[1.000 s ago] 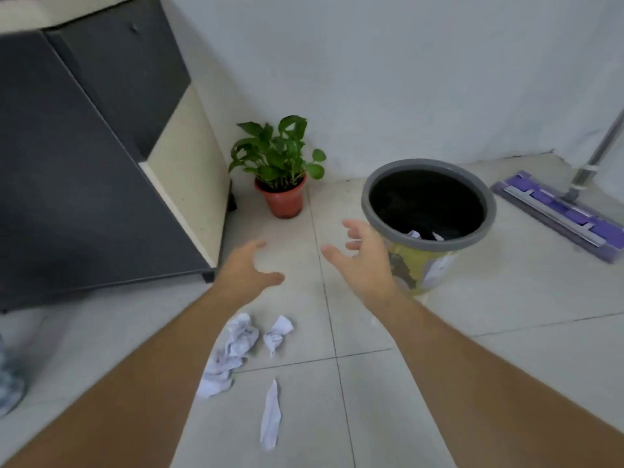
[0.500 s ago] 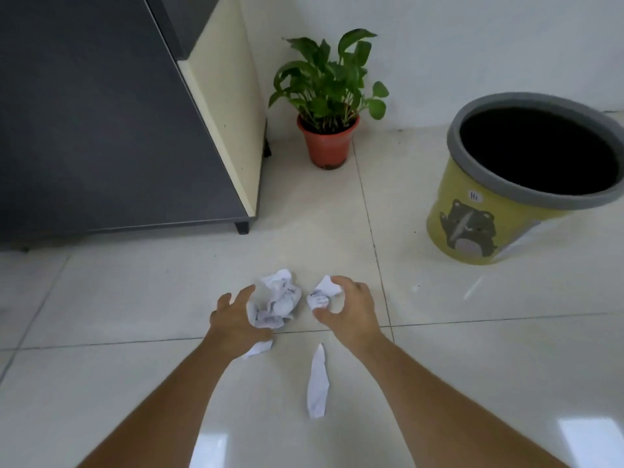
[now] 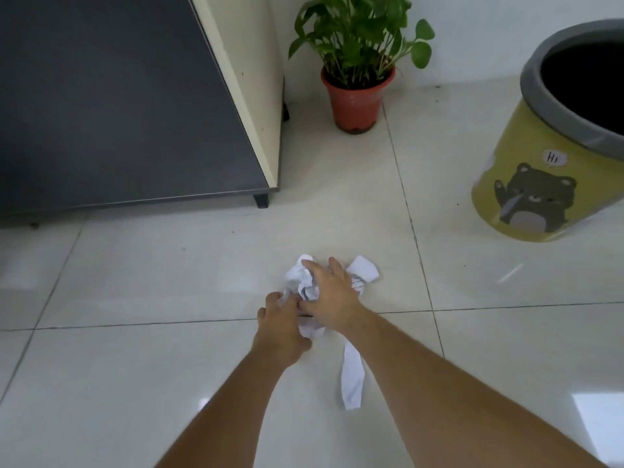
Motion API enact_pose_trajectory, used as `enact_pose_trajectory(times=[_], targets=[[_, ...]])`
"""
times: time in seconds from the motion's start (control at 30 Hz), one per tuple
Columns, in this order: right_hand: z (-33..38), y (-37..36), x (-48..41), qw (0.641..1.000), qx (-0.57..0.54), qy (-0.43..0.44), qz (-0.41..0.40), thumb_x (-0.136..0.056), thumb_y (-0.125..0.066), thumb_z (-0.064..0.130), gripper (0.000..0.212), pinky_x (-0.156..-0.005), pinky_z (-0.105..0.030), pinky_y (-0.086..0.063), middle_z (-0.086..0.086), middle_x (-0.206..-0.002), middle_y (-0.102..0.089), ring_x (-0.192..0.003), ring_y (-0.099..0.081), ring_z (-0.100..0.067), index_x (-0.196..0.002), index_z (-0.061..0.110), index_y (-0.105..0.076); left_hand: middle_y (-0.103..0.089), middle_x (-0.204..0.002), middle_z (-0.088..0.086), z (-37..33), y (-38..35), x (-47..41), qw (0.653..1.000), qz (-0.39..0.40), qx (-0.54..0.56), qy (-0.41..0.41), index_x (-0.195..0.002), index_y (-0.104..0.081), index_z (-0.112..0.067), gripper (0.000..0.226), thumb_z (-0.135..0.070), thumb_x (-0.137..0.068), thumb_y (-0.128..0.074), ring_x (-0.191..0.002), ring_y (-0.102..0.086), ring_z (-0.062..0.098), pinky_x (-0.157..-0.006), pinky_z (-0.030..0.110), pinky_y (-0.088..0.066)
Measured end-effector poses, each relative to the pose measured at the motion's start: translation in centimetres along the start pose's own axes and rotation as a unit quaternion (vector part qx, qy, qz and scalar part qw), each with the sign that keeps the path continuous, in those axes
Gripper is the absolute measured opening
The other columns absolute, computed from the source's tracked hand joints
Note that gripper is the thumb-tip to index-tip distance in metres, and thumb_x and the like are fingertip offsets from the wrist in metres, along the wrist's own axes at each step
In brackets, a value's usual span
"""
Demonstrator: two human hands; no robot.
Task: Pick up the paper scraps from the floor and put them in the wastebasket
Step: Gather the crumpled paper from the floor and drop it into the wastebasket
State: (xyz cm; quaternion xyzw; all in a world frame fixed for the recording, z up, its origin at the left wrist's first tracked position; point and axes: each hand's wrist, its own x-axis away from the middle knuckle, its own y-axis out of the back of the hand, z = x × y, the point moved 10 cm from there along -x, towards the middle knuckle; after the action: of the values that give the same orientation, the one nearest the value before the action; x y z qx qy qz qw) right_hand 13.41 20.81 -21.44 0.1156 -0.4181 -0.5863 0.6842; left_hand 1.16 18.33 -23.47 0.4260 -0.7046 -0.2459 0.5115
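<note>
A crumpled white paper scrap (image 3: 301, 278) lies on the tiled floor, with both hands on it. My left hand (image 3: 278, 329) grips its near end. My right hand (image 3: 332, 295) lies across its top, fingers curled over it. A smaller crumpled scrap (image 3: 364, 270) sticks out just right of my right hand. A long thin strip of paper (image 3: 351, 380) lies on the floor nearer to me, partly under my right forearm. The yellow wastebasket (image 3: 526, 201) with a grey rim and a bear picture stands at the far right, its inside dark.
A potted green plant (image 3: 356, 96) in a red-brown pot stands by the wall, left of the wastebasket. A dark grey cabinet (image 3: 118, 103) on short legs fills the upper left. Pale glossy floor tiles surround the scraps.
My hands came down from in front of the wastebasket to the scraps. Since half a second ago they have closed together over the big scrap, and my right hand has left the smaller one.
</note>
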Motion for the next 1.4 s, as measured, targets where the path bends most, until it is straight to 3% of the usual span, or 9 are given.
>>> enact_pose_trajectory(times=[0.17,0.33,0.57,0.7,0.83,1.03,1.2,1.3,1.4], targets=[[-2.3,-1.0,1.2,1.0,0.001,-0.014,-0.005,-0.068,-0.075,0.034,0.063,-0.105,-0.037,-0.035,-0.006,-0.129,-0.046,-0.124,-0.04,-0.026,-0.125,0.029,-0.049,-0.04,-0.117,0.002,-1.8,-0.2,0.5,0.998,-0.007,0.046,-0.039,-0.106,-0.057,-0.019,0.04,-0.016,-0.069,-0.073,-0.096,-0.057,0.028,-0.082,0.036,-0.056],[-3.5,-0.3,2.1,0.999,-0.037,-0.02,-0.028,-0.078,-0.071,0.027,0.046,-0.092,-0.031,-0.041,-0.009,-0.107,-0.055,-0.113,-0.048,-0.026,-0.118,0.013,-0.053,-0.054,-0.065,-0.007,-3.7,1.0,1.3,0.996,-0.021,0.043,-0.075,-0.072,-0.06,-0.02,0.012,-0.01,-0.07,-0.066,-0.055,-0.051,0.008,-0.047,0.01,-0.038],[-3.5,3.4,3.9,0.983,-0.162,-0.037,-0.074,-0.064,-0.07,0.037,0.035,-0.055,-0.023,-0.039,-0.012,-0.101,-0.061,-0.083,-0.063,-0.026,-0.087,0.029,-0.045,-0.067,-0.079,-0.004,-6.3,5.7,3.1,0.99,-0.079,0.079,-0.081,-0.089,-0.079,-0.014,0.023,-0.004,-0.073,-0.067,-0.07,-0.059,0.014,-0.051,0.007,-0.038],[-1.5,8.3,4.6,0.977,-0.184,-0.023,-0.102,-0.042,-0.056,0.054,0.041,-0.059,-0.027,-0.045,-0.015,-0.096,-0.065,-0.085,-0.066,-0.033,-0.074,0.034,-0.04,-0.075,-0.09,0.003,-9.9,9.9,4.5,0.986,-0.116,0.069,-0.099,-0.09,-0.08,-0.012,0.021,-0.006,-0.074,-0.067,-0.072,-0.059,0.016,-0.062,0.02,-0.042],[1.4,16.7,6.6,0.969,-0.193,0.021,-0.155,-0.045,-0.062,0.05,0.039,-0.057,-0.023,-0.04,-0.017,-0.099,-0.064,-0.08,-0.061,-0.029,-0.073,0.035,-0.039,-0.073,-0.077,0.007,-15.9,15.2,6.4,0.975,-0.161,0.073,-0.136,-0.079,-0.079,-0.007,0.015,-0.005,-0.07,-0.066,-0.069,-0.061,0.023,-0.059,0.026,-0.047],[3.8,32.3,11.3,0.955,-0.184,0.041,-0.23,-0.047,-0.058,0.048,0.038,-0.051,-0.022,-0.033,0.001,-0.075,-0.047,-0.061,-0.042,-0.016,-0.066,0.034,-0.029,-0.061,-0.061,-0.001,-29.2,22.9,10.3,0.952,-0.201,0.083,-0.215,-0.072,-0.074,-0.01,0.011,-0.004,-0.071,-0.066,-0.055,-0.049,0.011,-0.041,0.01,-0.035],[2.1,45.3,17.3,0.927,-0.178,0.052,-0.326,-0.066,-0.07,0.028,0.033,-0.057,-0.021,-0.039,0.007,-0.071,-0.048,-0.063,-0.045,-0.014,-0.073,0.026,-0.038,-0.073,-0.079,0.012,-41.6,25.9,13.5,0.932,-0.204,0.112,-0.276,-0.082,-0.077,-0.006,0.015,-0.001,-0.072,-0.068,-0.061,-0.054,0.015,-0.056,0.027,-0.05],[0.5,50.1,19.7,0.919,-0.176,0.062,-0.347,-0.073,-0.074,0.019,0.033,-0.073,-0.028,-0.046,-0.003,-0.091,-0.057,-0.081,-0.052,-0.021,-0.092,0.017,-0.047,-0.071,-0.077,0.008,-47.1,26.3,15.2,0.923,-0.209,0.121,-0.3,-0.082,-0.077,-0.008,0.014,-0.003,-0.071,-0.07,-0.059,-0.053,0.013,-0.061,0.033,-0.055],[-1.0,52.9,21.3,0.912,-0.184,0.055,-0.364,-0.074,-0.076,0.015,0.041,-0.074,-0.03,-0.046,-0.009,-0.101,-0.063,-0.087,-0.057,-0.023,-0.109,0.007,-0.056,-0.065,-0.07,0.0,-50.4,25.9,15.7,0.921,-0.201,0.124,-0.311,-0.08,-0.075,-0.012,0.014,-0.002,-0.07,-0.071,-0.058,-0.053,0.01,-0.055,0.024,-0.049]])
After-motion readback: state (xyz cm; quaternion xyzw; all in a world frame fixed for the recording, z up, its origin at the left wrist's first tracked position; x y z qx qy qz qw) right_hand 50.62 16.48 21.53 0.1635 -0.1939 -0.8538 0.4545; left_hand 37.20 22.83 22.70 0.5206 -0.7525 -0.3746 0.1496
